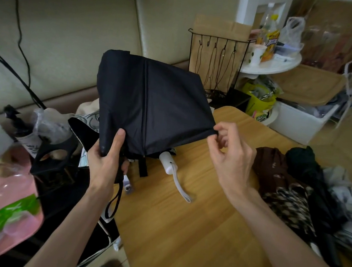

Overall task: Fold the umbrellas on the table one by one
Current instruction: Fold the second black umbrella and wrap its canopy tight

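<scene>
Black umbrella (pixel 152 100) held above table's (pixel 181 232) far-left corner — left hand (pixel 105 158) grips handle end, right hand (pixel 229 155) pinches canopy edge. Pull each panel flat, pleat one direction before wrapping.

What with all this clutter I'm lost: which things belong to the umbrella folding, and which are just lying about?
Job: black umbrella, held by left hand and pinched at its edge by right hand; heap of umbrellas; table.
Lying about: yellow bottle, cup, paper bag, pink bag.
</scene>
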Tool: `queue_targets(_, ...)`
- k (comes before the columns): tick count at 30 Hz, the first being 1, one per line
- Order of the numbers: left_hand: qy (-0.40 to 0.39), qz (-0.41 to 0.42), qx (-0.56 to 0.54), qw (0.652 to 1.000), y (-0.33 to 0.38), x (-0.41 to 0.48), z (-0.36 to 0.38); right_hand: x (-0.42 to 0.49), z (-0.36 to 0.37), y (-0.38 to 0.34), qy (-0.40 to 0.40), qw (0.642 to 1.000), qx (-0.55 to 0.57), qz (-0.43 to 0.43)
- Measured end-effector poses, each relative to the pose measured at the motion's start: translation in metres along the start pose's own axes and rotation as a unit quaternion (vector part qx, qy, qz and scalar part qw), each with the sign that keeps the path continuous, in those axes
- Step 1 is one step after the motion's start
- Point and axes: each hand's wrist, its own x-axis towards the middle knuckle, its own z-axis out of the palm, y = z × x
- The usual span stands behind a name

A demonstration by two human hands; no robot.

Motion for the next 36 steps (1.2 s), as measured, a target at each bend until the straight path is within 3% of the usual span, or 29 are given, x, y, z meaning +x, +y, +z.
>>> queue_targets(6, 0.011, -0.008, -0.020, 1.000, -0.001, 0.002, -0.003, 0.007, -0.009, 0.008, 0.032, 0.991, -0.067, -0.109)
queue_targets(9, 0.007, -0.008, -0.016, 1.000, -0.001, 0.001, -0.003, 0.004, -0.007, 0.008, 0.004, 0.989, -0.043, -0.138)
queue_targets(14, 0.001, -0.018, -0.016, 1.000, 0.001, 0.000, -0.003, -0.002, 0.000, 0.008, -0.056, 0.996, 0.013, -0.070)
queue_targets(20, -0.005, -0.021, -0.015, 1.000, 0.005, -0.003, -0.001, -0.005, 0.000, 0.019, -0.091, 0.996, -0.010, 0.015)
queue_targets(27, -0.035, -0.021, -0.009, 0.999, 0.004, -0.006, 0.002, -0.002, -0.001, 0.012, -0.051, 0.998, -0.029, 0.024)
queue_targets(30, -0.041, -0.018, -0.004, 0.999, 0.005, -0.008, 0.005, 0.000, -0.001, 0.011, -0.090, 0.996, -0.018, 0.017)
queue_targets(33, -0.042, -0.018, -0.003, 0.999, 0.007, -0.008, 0.005, 0.002, 0.000, 0.014, -0.222, 0.967, 0.078, 0.101)
queue_targets(34, -0.041, -0.019, -0.003, 0.999, 0.007, -0.008, 0.005, 0.004, -0.001, 0.011, -0.254, 0.942, 0.138, 0.170)
queue_targets(36, -0.043, -0.017, 0.000, 0.999, 0.008, -0.008, 0.005, 0.012, 0.001, 0.003, -0.237, 0.865, 0.290, 0.334)
